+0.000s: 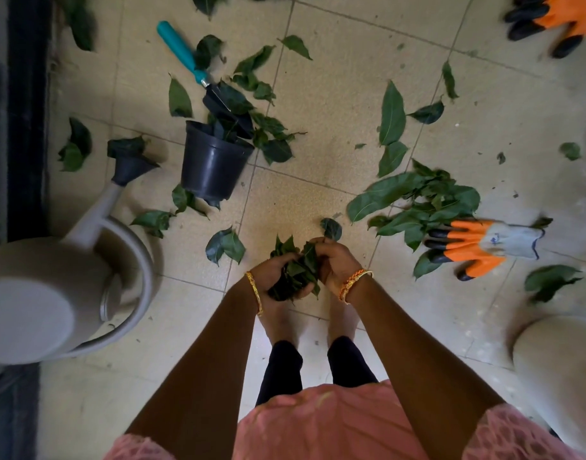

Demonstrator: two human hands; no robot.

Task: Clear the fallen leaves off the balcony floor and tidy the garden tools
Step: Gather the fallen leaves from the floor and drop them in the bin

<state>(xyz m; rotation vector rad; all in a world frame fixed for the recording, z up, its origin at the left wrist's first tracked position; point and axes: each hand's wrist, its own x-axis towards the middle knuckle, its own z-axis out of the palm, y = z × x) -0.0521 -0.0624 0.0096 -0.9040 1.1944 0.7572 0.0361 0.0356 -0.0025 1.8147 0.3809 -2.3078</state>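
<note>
Head view: both hands (304, 270) hide most gathered leaves (296, 272).

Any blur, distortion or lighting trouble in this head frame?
Head view: wide-angle bending at the edges; motion smear on the orange-and-grey garden glove and right-edge floor; dim, even light; centre sharp, both hands, left and right, gripping the bunch of green leaves.

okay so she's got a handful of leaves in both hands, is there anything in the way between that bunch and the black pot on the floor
Nothing solid that I can see. Both the left hand and right hand grip the leaf bunch, and only bare tile and a few loose leaves lie between it and the black pot, which leans tilted with its mouth facing away.
</note>
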